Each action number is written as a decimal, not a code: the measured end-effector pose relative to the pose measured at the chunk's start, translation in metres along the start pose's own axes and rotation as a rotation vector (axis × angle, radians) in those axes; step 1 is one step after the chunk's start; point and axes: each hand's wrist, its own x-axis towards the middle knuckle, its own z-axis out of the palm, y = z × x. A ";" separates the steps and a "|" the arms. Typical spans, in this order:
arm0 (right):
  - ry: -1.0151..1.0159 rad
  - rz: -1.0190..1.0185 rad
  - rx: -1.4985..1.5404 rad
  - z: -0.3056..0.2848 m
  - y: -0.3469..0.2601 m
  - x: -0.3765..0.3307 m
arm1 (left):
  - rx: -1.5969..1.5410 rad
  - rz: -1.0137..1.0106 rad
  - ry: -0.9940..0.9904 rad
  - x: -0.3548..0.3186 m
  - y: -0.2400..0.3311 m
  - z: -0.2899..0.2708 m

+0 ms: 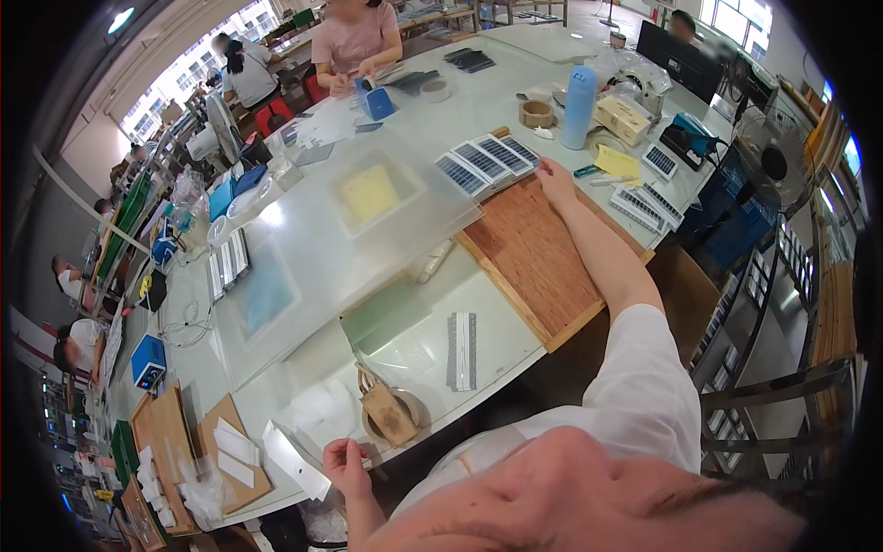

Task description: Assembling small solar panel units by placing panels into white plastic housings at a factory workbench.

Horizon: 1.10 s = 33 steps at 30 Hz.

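My right hand (pixel 558 184) reaches across a brown wooden board (pixel 552 248) to a row of small dark-blue solar panels (pixel 492 158) with pale edges. Its fingers are closed at the right-hand panel's edge; how much of it they grip is partly hidden. My left hand (pixel 347 467) hovers by the table's near edge, its fingers curled in and nothing visible inside. Close beside it lies a shiny white sheet (pixel 296 463). Beyond that hand, a worn tan block with a handle (pixel 388 414) rests on a roll of tape.
A large translucent sheet (pixel 331 267) covers the table's middle. A light-blue bottle (pixel 579 109), tape roll (pixel 536 114) and more small panels (pixel 647 206) stand or lie to the right. A grey ribbed strip (pixel 462 351) lies nearer. Across the table a person in pink (pixel 357 41) works.
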 end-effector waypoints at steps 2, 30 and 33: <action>0.002 -0.066 -0.121 0.002 -0.009 -0.008 | -0.014 0.015 -0.004 0.001 0.001 0.003; 0.116 -0.208 -0.436 0.008 -0.046 -0.018 | 0.095 0.014 0.029 -0.001 0.001 0.002; 0.029 -0.507 -0.515 0.012 -0.069 -0.031 | 0.116 0.030 0.018 -0.001 0.003 0.003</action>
